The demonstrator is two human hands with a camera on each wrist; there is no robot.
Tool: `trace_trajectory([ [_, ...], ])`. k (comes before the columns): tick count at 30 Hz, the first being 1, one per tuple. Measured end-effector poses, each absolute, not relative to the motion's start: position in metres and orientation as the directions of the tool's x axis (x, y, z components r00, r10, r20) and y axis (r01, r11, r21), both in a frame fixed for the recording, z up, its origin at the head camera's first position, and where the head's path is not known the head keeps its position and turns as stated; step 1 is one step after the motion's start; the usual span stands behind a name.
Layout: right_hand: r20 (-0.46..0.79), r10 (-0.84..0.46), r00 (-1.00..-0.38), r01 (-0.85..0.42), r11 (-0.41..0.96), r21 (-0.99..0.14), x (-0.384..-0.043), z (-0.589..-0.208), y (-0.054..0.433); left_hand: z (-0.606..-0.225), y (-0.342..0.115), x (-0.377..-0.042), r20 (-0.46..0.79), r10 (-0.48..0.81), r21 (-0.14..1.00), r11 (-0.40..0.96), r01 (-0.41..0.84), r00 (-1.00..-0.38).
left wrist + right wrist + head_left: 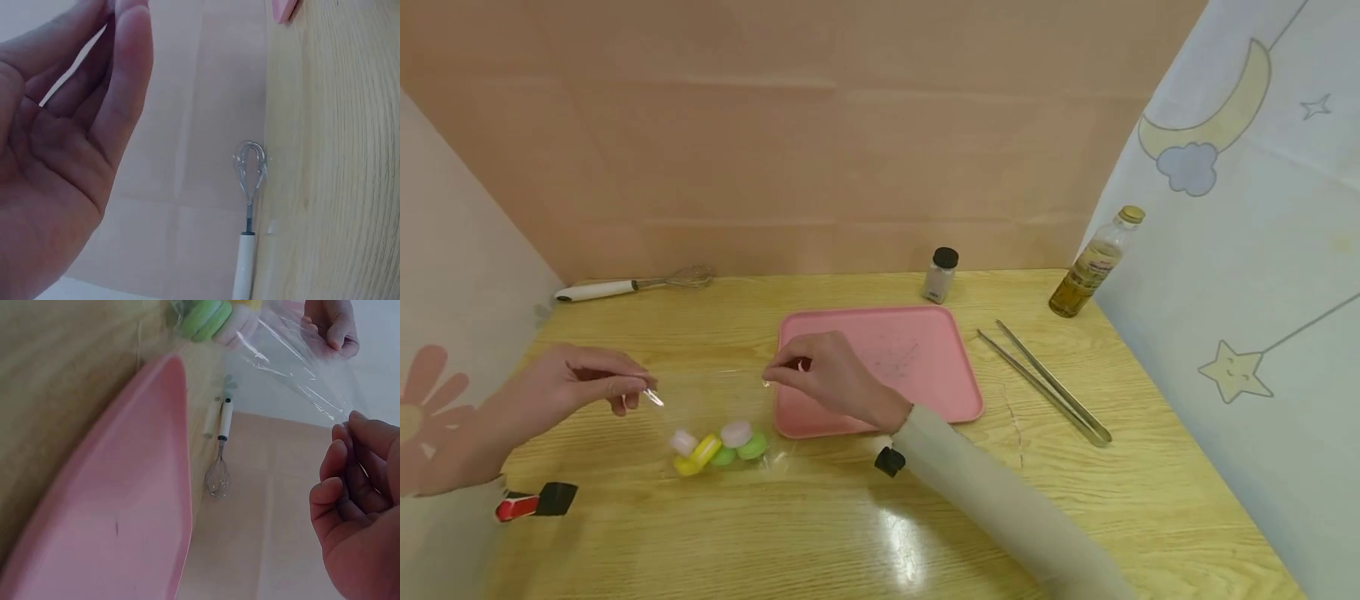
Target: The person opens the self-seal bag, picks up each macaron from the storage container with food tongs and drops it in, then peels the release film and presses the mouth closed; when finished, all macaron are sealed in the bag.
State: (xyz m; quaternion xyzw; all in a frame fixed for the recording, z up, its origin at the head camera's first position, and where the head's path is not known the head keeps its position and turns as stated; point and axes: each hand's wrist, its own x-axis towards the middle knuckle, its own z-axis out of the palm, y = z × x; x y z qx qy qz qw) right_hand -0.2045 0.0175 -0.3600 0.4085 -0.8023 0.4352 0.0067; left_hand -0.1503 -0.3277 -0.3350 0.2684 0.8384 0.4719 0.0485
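Note:
Between the two hands hangs a clear plastic bag [294, 359] with several macarons in its bottom, among them a yellow macaron [705, 451], a green macaron [752, 447] and a pale pink macaron [736, 432]. The left hand [597, 379] pinches one upper corner of the bag between thumb and fingers. At the other upper corner, the right hand [835, 375] pinches the film with thumb and fingertip, over the left part of the pink tray [936, 367]. In the left wrist view the bag is out of sight.
A whisk [625, 288] lies along the back left edge. Behind the tray stands a black-capped jar [940, 275]. Metal tongs [1048, 387] lie right of the tray, with a thin clear strip [1015, 421] beside them. An oil bottle [1093, 262] stands at the back right.

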Motion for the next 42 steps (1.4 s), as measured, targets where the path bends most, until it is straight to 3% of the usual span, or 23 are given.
trace_trajectory([
  [7, 0.233, -0.635, -0.736, -0.588, 0.43, -0.685, -0.234, -0.36, -0.003, -0.348, -0.33, -0.176, 0.053, 0.267, 0.827, 0.529, 0.192, -0.962],
  [11, 0.165, -0.613, -0.773, -0.538, 0.495, -0.683, -0.249, -0.367, -0.009, -0.365, -0.325, -0.193, 0.039, 0.209, 0.815, 0.559, 0.153, -0.977],
  [21, 0.062, -0.57, -0.819, -0.526, 0.703, -0.479, -0.274, -0.392, -0.022, -0.405, -0.313, -0.225, -0.077, 0.116, 0.739, 0.673, 0.021, -0.99],
  [27, 0.078, -0.545, -0.835, -0.538, 0.777, -0.327, -0.281, -0.401, -0.016, -0.413, -0.297, -0.231, -0.095, 0.118, 0.656, 0.754, 0.027, -0.988],
  [35, 0.097, -0.524, -0.846, -0.518, 0.764, -0.386, -0.278, -0.393, 0.013, -0.407, -0.291, -0.232, -0.002, 0.199, 0.591, 0.791, 0.16, -0.98],
  [42, 0.138, -0.51, -0.849, -0.528, 0.806, -0.269, -0.286, -0.39, 0.063, -0.395, -0.281, -0.227, 0.11, 0.196, 0.428, 0.875, 0.224, -0.975],
])
